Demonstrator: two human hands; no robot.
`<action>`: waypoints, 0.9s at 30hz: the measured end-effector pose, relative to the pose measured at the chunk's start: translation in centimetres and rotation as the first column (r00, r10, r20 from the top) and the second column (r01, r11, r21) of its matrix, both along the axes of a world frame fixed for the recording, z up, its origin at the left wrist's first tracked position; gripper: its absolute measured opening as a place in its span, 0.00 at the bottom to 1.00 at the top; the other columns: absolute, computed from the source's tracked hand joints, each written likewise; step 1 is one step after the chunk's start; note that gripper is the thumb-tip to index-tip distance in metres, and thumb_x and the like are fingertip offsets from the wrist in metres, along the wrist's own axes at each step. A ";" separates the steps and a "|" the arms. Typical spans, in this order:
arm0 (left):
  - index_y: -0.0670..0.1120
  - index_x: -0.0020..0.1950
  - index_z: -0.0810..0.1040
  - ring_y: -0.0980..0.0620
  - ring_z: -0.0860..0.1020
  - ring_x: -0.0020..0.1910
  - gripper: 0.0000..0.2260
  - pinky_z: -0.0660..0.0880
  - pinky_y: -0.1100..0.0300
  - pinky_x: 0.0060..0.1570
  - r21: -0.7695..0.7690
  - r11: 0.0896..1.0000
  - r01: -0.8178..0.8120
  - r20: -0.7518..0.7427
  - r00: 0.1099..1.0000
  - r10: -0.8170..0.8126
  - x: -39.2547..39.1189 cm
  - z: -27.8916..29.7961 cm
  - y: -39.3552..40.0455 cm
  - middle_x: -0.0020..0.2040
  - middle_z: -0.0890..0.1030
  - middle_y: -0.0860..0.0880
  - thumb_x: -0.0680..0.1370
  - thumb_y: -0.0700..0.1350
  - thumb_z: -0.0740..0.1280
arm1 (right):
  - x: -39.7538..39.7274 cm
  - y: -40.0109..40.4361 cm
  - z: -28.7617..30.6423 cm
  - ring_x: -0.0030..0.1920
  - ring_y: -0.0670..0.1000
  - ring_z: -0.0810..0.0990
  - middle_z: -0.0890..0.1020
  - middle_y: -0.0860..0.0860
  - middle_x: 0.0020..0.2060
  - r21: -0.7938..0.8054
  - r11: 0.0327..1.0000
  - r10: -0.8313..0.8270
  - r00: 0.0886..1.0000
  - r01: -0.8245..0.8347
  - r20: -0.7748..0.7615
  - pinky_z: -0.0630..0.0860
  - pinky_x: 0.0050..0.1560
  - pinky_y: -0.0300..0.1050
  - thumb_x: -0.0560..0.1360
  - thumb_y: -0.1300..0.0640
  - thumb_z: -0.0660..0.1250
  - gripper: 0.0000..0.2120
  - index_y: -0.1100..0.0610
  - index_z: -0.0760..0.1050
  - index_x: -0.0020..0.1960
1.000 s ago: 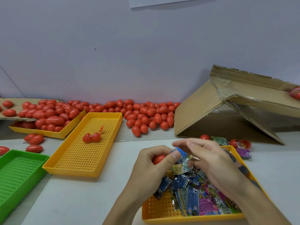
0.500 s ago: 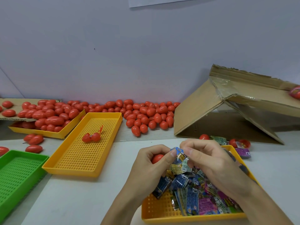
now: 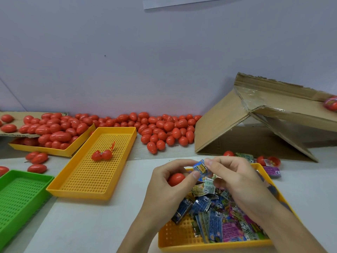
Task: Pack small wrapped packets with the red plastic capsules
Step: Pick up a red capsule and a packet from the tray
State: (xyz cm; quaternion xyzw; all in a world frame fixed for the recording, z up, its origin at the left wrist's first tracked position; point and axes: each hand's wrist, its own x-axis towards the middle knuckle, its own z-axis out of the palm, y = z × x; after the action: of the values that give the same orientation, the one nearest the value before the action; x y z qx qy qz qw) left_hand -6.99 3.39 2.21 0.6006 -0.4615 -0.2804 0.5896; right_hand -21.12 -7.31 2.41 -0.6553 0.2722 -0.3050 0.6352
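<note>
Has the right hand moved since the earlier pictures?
Yes, only slightly. The right hand, pinching a blue packet, has drawn nearer the left hand over the yellow tray of packets.

One head-worn view — looking forward and down, close over the table [image 3: 102, 221] toward the wall [image 3: 127, 61].

Bare tabletop [image 3: 94, 221] — trays [image 3: 91, 172] leftward
</note>
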 end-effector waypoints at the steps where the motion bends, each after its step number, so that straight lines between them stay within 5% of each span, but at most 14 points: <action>1: 0.58 0.52 0.85 0.59 0.77 0.34 0.08 0.74 0.66 0.38 -0.001 1.000 -0.001 0.006 1.000 0.001 0.0 0.0 0.0 0.33 0.78 0.57 0.73 0.52 0.72 | 0.1 0.0 0.0 0.39 0.46 0.77 0.81 0.57 0.37 0.018 1.000 -0.007 1.000 0.007 -0.005 0.76 0.39 0.40 0.68 0.38 0.71 0.21 0.56 0.85 0.44; 10: 0.53 0.44 0.86 0.60 0.78 0.32 0.04 0.75 0.64 0.34 -0.006 0.989 -0.146 -0.032 0.989 0.146 -0.3 -0.2 -0.4 0.34 0.81 0.56 0.76 0.44 0.72 | 0.0 0.4 0.6 0.39 0.47 0.76 0.76 0.50 0.33 0.182 0.982 0.048 0.998 -0.055 0.043 0.72 0.41 0.43 0.71 0.44 0.74 0.15 0.56 0.82 0.36; 15: 0.55 0.43 0.85 0.59 0.77 0.31 0.05 0.75 0.65 0.32 0.001 0.985 -0.174 -0.017 0.985 0.174 -0.4 -0.1 -0.4 0.33 0.81 0.56 0.76 0.45 0.73 | -0.1 0.3 0.8 0.38 0.55 0.63 0.67 0.56 0.36 0.148 0.989 0.009 0.999 -0.016 0.049 0.63 0.34 0.42 0.67 0.45 0.72 0.19 0.60 0.85 0.45; 19: 0.56 0.43 0.85 0.59 0.78 0.32 0.06 0.75 0.65 0.33 0.005 0.982 -0.189 0.005 0.982 0.189 -0.5 -0.1 -0.4 0.34 0.81 0.57 0.76 0.45 0.73 | -0.2 0.3 1.1 0.31 0.45 0.63 0.65 0.51 0.31 0.148 0.988 0.036 0.996 -0.047 0.078 0.62 0.26 0.34 0.67 0.46 0.72 0.16 0.57 0.86 0.46; 27: 0.53 0.41 0.86 0.60 0.76 0.28 0.06 0.72 0.69 0.29 -0.020 0.973 -0.228 -0.043 0.973 0.227 -0.5 0.1 -0.4 0.32 0.81 0.54 0.76 0.44 0.72 | -0.3 0.4 1.2 0.28 0.43 0.64 0.66 0.48 0.27 0.123 0.989 0.078 0.996 -0.083 0.044 0.62 0.24 0.32 0.67 0.46 0.73 0.14 0.58 0.84 0.36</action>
State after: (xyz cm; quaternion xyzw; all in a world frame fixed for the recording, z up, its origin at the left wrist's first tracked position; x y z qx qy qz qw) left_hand -7.54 2.98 2.28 0.6364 -0.3812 -0.2173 0.6344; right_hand -21.43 -6.90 3.66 -0.6187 0.2513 -0.2742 0.6920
